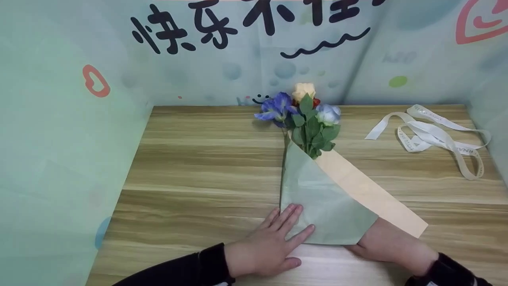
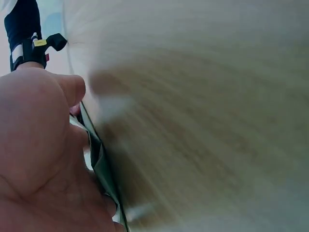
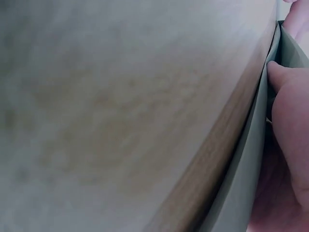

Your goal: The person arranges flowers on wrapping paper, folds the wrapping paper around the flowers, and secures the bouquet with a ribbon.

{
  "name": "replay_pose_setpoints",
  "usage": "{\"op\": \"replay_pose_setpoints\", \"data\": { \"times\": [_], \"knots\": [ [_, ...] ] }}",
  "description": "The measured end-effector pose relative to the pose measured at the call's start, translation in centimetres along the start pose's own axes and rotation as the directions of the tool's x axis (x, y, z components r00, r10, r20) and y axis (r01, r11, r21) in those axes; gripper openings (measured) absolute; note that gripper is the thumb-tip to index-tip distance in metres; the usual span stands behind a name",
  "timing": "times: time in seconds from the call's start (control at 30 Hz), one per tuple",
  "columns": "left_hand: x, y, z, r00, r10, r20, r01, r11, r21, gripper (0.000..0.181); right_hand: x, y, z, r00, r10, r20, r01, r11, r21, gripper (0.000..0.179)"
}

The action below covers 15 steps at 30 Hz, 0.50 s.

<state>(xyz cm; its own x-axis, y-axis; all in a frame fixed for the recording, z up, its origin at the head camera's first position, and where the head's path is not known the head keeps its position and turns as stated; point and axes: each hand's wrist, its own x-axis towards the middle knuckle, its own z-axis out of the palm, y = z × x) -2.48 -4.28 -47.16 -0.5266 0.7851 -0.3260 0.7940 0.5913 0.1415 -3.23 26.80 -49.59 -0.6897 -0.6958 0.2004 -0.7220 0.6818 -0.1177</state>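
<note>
My left hand [image 1: 274, 246] spread on folded sage-green paper [image 1: 325, 202], wood-grain tabletop [image 1: 198, 167] below; blue-and-peach flower bunch [image 1: 312, 126] at top. Right hand [image 1: 389, 240] partly under flap, can't tell grip. Best press lightly.

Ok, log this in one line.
left hand: on green paper; right hand: partly hidden by it; flowers: blooms showing; ribbon: on table

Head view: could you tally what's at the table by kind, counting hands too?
Hands: 2, left hand and right hand
Flower bunch: 1
Paper wrap around its stems: 1
Heap of white ribbon: 1
Total: 5
</note>
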Motion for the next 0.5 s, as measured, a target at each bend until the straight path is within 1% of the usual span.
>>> {"op": "replay_pose_setpoints", "data": {
  "times": [0.03, 0.07, 0.13, 0.2, 0.23, 0.27, 0.3, 0.37, 0.43, 0.47, 0.5],
  "knots": [
    [0.0, 0.0, 0.1, 1.000, 0.000, 0.007, 0.000, 1.000, -0.002, 0.076, 0.0, 0.1, -0.2, 1.000, 0.003, 0.007, -0.003, 1.000, 0.006, 0.037],
    [0.0, -0.1, 0.1, 1.000, 0.002, 0.012, -0.002, 1.000, -0.009, 0.077, -0.1, 0.3, -0.4, 1.000, -0.010, 0.016, 0.010, 1.000, 0.006, 0.039],
    [0.1, -0.1, 0.2, 1.000, 0.004, 0.024, -0.004, 1.000, -0.017, 0.079, -0.1, 1.0, -1.2, 0.999, -0.004, 0.050, 0.002, 1.000, 0.030, 0.051],
    [0.1, -0.1, 0.2, 1.000, 0.008, 0.030, -0.007, 1.000, -0.029, 0.080, 0.0, 1.7, -2.4, 0.993, 0.054, 0.108, -0.059, 0.997, 0.049, 0.062],
    [0.1, -0.2, 0.2, 0.999, 0.008, 0.035, -0.007, 0.999, -0.033, 0.081, 0.1, 2.1, -3.2, 0.986, 0.091, 0.136, -0.098, 0.994, 0.045, 0.066],
    [0.1, -0.2, 0.2, 0.999, 0.008, 0.041, -0.006, 0.999, -0.040, 0.081, 0.2, 2.5, -4.0, 0.981, 0.125, 0.147, -0.130, 0.991, 0.026, 0.070],
    [0.1, -0.2, 0.2, 0.999, 0.005, 0.049, -0.003, 0.999, -0.043, 0.082, 0.4, 2.7, -4.8, 0.973, 0.176, 0.147, -0.179, 0.984, 0.008, 0.071],
    [0.1, -0.2, 0.1, 0.998, 0.006, 0.060, -0.002, 0.998, -0.057, 0.082, 1.0, 2.7, -6.2, 0.965, 0.238, 0.112, -0.235, 0.971, -0.034, 0.066],
    [0.1, -0.2, 0.1, 0.998, -0.003, 0.070, 0.007, 0.998, -0.055, 0.083, 1.8, 2.0, -7.1, 0.968, 0.245, 0.059, -0.241, 0.969, -0.056, 0.064],
    [0.1, -0.2, 0.1, 0.998, -0.006, 0.068, 0.009, 0.999, -0.053, 0.083, 2.2, 1.4, -7.2, 0.973, 0.228, 0.042, -0.226, 0.973, -0.051, 0.065],
    [0.0, -0.2, 0.1, 0.998, -0.009, 0.066, 0.012, 0.999, -0.051, 0.083, 2.7, 0.5, -7.1, 0.977, 0.208, 0.045, -0.206, 0.978, -0.040, 0.067]
  ]
}}
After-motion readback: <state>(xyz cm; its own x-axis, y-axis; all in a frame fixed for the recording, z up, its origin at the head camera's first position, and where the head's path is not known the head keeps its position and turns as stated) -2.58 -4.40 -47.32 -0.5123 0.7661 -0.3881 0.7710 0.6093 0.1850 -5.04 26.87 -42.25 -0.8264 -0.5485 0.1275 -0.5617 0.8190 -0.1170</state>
